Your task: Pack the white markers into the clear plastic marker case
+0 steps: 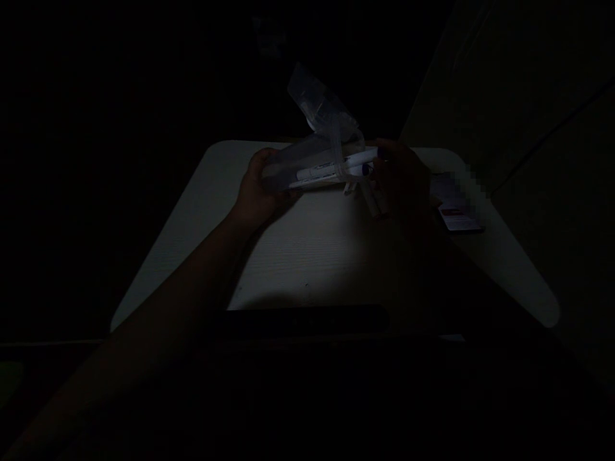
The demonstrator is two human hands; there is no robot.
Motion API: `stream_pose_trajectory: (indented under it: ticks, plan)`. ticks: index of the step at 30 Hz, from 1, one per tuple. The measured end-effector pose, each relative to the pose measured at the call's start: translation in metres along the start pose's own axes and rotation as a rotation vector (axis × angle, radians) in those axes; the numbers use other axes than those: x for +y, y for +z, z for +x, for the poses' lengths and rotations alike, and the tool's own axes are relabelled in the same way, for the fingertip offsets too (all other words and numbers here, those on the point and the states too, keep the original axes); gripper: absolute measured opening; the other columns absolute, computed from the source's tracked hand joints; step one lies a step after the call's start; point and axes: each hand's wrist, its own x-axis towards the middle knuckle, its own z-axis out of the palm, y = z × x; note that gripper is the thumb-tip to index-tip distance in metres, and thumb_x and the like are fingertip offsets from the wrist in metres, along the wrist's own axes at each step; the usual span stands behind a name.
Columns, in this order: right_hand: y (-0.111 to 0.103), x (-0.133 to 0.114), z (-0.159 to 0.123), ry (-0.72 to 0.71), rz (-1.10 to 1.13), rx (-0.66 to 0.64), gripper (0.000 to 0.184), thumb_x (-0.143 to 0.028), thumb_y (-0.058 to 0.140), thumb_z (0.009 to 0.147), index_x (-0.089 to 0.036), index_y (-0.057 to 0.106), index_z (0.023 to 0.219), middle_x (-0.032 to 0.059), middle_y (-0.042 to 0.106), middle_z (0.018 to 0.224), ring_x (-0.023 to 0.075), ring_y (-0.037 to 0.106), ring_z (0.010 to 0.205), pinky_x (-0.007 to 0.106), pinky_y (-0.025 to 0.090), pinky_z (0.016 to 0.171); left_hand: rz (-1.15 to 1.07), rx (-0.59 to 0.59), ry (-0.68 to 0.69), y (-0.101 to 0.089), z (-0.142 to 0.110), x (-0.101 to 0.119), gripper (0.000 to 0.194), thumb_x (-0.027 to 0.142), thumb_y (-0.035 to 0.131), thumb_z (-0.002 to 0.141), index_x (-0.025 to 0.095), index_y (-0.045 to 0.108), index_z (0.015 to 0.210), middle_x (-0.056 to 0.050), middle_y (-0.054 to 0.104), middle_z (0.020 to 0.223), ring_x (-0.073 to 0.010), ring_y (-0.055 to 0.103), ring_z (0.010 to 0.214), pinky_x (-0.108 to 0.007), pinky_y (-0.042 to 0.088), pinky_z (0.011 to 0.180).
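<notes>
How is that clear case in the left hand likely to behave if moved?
The clear case probably flexes: its raised flap looks thin and bent. If tipped mouth-down, the white markers may slide out: their dark ends poke past the opening. Its smooth-looking plastic might slip.

The pale, wood-grained surface [307,246] has rounded corners and a dark strip [307,320] along its edge at six o'clock. A phone-like device [460,214] with its screen lit lies between two and three o'clock; nearer one o'clock is a small, half-hidden item [373,203], too dim to identify.
</notes>
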Motion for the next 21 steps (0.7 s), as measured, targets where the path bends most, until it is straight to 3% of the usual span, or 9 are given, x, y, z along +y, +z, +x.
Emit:
stream_pose_trajectory:
  ticks: [6,12,16,21]
  plan:
    - [0.002,0.001,-0.002,-0.077,-0.109,-0.034,0.027,-0.031,0.047,0.1,-0.026,0.072,0.11,0.005,0.075,0.116,0.0203,0.071,0.108,0.038,0.06,0.095,0.012,-0.008,-0.009,0.002,0.002,0.0,0.092,0.036,0.095,0.056,0.022,0.043,0.129,-0.01,0.062,0.125,-0.0252,0.065,0.109,-0.05,0.057,0.101]
    - [0.005,0.014,0.0,-0.264,-0.095,0.001,0.034,-0.022,0.041,0.097,-0.023,0.071,0.113,0.0059,0.075,0.115,0.02,0.069,0.111,0.043,0.058,0.099,-0.02,-0.011,0.001,0.002,0.001,-0.001,0.09,0.034,0.095,0.056,0.022,0.042,0.128,-0.009,0.062,0.122,-0.0242,0.065,0.106,-0.049,0.059,0.096]
    - [-0.002,0.011,0.0,-0.344,-0.138,-0.059,0.037,-0.019,0.042,0.093,-0.022,0.071,0.117,0.0081,0.075,0.115,0.0196,0.069,0.109,0.041,0.059,0.095,-0.003,-0.005,-0.003,0.001,0.001,-0.001,0.09,0.041,0.095,0.057,0.022,0.044,0.128,-0.008,0.061,0.123,-0.0239,0.063,0.108,-0.05,0.058,0.098]
    - [-0.009,-0.01,-0.005,-0.239,-0.261,-0.187,0.048,-0.014,0.044,0.09,-0.022,0.065,0.132,0.0102,0.068,0.127,0.0226,0.064,0.119,0.043,0.055,0.102,-0.03,0.006,-0.022,0.0,0.002,-0.003,0.091,0.042,0.097,0.054,0.025,0.043,0.125,-0.006,0.061,0.124,-0.0238,0.061,0.108,-0.053,0.056,0.101]
